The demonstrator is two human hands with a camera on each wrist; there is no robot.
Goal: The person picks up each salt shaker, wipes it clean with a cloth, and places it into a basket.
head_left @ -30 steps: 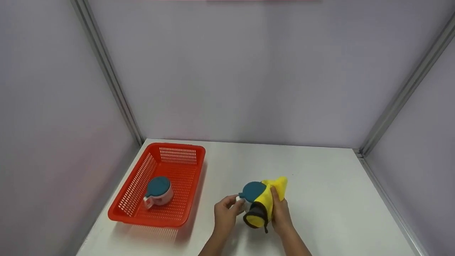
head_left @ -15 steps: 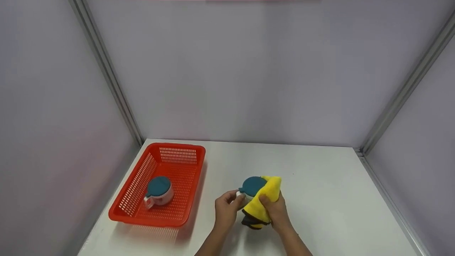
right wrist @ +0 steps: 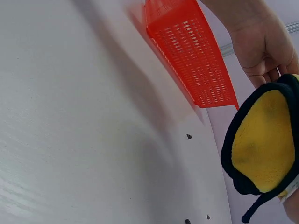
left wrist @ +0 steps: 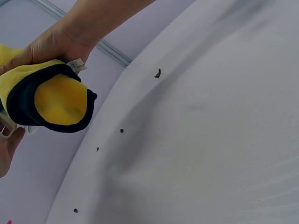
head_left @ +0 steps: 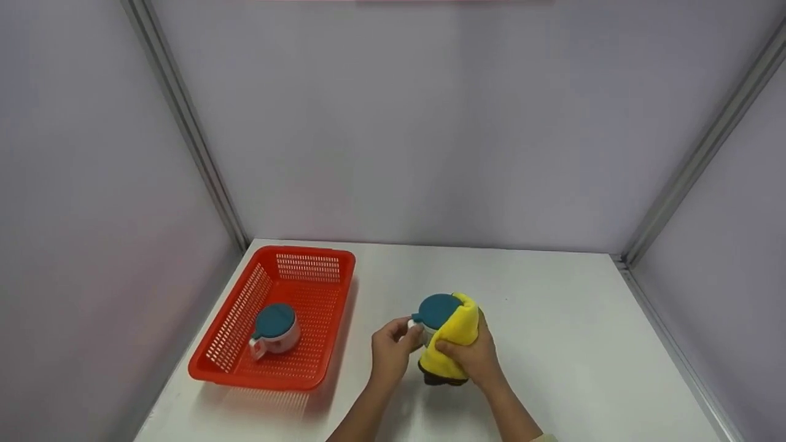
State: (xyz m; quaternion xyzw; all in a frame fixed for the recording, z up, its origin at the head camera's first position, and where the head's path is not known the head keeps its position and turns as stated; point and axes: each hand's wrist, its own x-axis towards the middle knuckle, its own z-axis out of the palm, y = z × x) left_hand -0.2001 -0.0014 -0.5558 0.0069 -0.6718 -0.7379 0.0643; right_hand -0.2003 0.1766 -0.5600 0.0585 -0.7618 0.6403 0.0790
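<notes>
A lidded cup with a teal lid and a white handle is held up over the table, right of the basket. My left hand pinches its handle between thumb and fingers. Against the cup's right side, my right hand grips a yellow cloth with a dark edge, its thumb across the front. The cloth hides much of the cup's body. From below, the left wrist view shows the cloth's folded yellow underside hanging under the cup.
A red perforated basket stands on the white table at the left, with a second teal-lidded cup inside. Small dark specks dot the tabletop. Pale walls enclose the back and both sides.
The cup has shifted slightly away from me in the head view. My right hand has wrapped the cloth round the cup's front, and its thumb has moved left. The left hand keeps the handle.
</notes>
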